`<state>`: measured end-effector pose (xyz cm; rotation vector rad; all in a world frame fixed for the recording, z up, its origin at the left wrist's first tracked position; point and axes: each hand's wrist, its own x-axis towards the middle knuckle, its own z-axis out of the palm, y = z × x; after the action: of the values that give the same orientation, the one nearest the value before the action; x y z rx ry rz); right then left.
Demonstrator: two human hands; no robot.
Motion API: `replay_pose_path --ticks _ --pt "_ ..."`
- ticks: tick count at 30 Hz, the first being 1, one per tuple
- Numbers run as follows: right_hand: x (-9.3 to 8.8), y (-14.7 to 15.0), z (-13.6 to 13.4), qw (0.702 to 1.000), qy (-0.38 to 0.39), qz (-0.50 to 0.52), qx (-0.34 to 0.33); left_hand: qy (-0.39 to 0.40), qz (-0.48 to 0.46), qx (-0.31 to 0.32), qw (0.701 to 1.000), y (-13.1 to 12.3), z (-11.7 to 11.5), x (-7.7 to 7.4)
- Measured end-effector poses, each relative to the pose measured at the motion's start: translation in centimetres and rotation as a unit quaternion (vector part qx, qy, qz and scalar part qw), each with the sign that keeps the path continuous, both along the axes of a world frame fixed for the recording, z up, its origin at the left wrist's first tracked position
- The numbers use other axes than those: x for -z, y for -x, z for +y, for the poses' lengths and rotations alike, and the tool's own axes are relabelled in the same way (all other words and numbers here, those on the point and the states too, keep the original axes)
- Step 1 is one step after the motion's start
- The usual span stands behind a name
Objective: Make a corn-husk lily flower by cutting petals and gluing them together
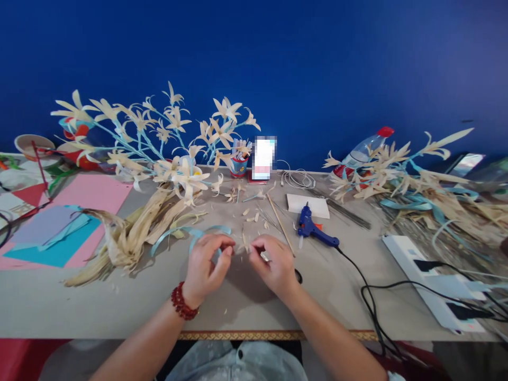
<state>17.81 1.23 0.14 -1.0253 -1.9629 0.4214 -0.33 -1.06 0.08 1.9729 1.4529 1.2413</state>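
A pale blue-grey garment with a dark button (214,365) is nearest. Over the grey tabletop (130,312), the left hand (208,264), wearing a dark-red bead bracelet (183,301), and the right hand (275,267) are slightly apart, fingers curled; a thin straw-coloured petal strip (245,241) shows between them, whether gripped I cannot tell.

A plain deep-blue wall (254,53) rises behind the far edge of a grey table (138,312), paling toward violet on the right, while a gold-patterned band (278,335) runs along the middle of the near edge and a red patch (24,354) shows below its left part.
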Motion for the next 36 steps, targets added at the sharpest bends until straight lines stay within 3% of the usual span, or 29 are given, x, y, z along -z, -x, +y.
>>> replay_pose_path --ticks 3,8,15,17,20,22,25,27,29,31,33,35,36 --pt "0.1 0.5 -0.3 1.0 0.001 -0.013 -0.011 0.008 0.011 0.029 0.999 -1.0 -0.2 -0.3" --pt "0.2 1.1 -0.7 1.0 0.006 -0.02 -0.016 -0.013 0.022 0.007 1.0 -1.7 -0.3 -0.2" --pt "0.2 0.2 -0.3 0.998 -0.03 0.016 0.05 -0.012 -0.001 -0.07 0.997 -0.3 -0.2 0.4" --pt "0.2 0.1 -0.3 0.998 -0.032 0.02 0.048 -0.002 -0.034 -0.058 0.998 -0.2 -0.4 0.4" --pt "0.3 0.2 -0.3 0.999 -0.031 0.012 0.025 0.044 -0.093 0.016 0.995 -0.5 -0.4 0.0" --pt "0.2 0.2 -0.3 0.999 -0.029 0.012 0.008 0.114 -0.173 0.082 0.975 -0.8 -0.3 -0.2" --pt "0.1 0.1 -0.2 0.999 -0.028 0.022 -0.04 0.241 -0.326 0.161 0.9 -1.1 0.1 -0.2" --pt "0.1 -0.1 -0.1 0.996 -0.029 0.032 -0.074 0.296 -0.392 0.183 0.851 -1.1 0.3 -0.1" --pt "0.1 -0.2 0.0 0.993 -0.03 0.041 -0.107 0.319 -0.422 0.19 0.827 -0.9 0.3 0.0" --pt "0.1 -0.4 0.1 0.99 -0.026 0.06 -0.126 0.311 -0.42 0.187 0.832 -0.7 0.2 0.1" --pt "0.0 -0.5 0.2 0.988 0.025 0.091 -0.126 0.277 -0.384 0.17 0.865 -0.5 0.0 0.2" --pt "0.1 -0.5 0.3 0.97 0.142 0.142 -0.14 0.218 -0.313 0.144 0.913 -0.4 -0.2 0.3" --pt "0.1 -0.5 0.4 0.947 0.215 0.176 -0.163 0.186 -0.272 0.135 0.935 -0.4 -0.3 0.3"
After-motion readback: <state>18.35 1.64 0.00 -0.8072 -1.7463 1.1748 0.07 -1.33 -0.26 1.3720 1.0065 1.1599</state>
